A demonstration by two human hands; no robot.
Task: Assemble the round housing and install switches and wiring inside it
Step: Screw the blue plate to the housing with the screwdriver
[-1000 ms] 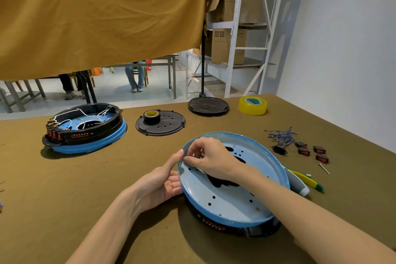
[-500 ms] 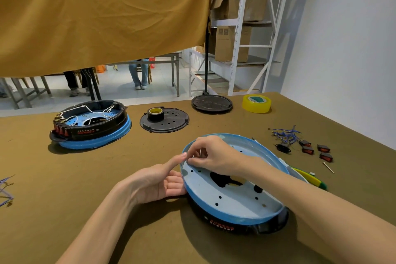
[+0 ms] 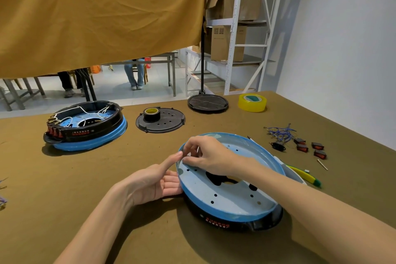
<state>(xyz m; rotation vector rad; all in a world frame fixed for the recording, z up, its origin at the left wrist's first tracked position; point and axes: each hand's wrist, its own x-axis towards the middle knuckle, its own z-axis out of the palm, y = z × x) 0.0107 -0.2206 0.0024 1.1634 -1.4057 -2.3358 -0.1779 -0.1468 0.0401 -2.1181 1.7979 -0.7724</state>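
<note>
Both hands [image 3: 209, 156] at tilted round housing [image 3: 227, 197] rim.

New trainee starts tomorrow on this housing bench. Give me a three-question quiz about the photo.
1. True or false: the roll of black tape sits on the black perforated disc.
2. Which hand pinches at the rim of the near blue housing: (a) left hand, (b) right hand?
3. Fill in: the loose red rocker switches lie beside a bundle of ___ wires.

Key: 1 true; 2 b; 3 blue.
</note>
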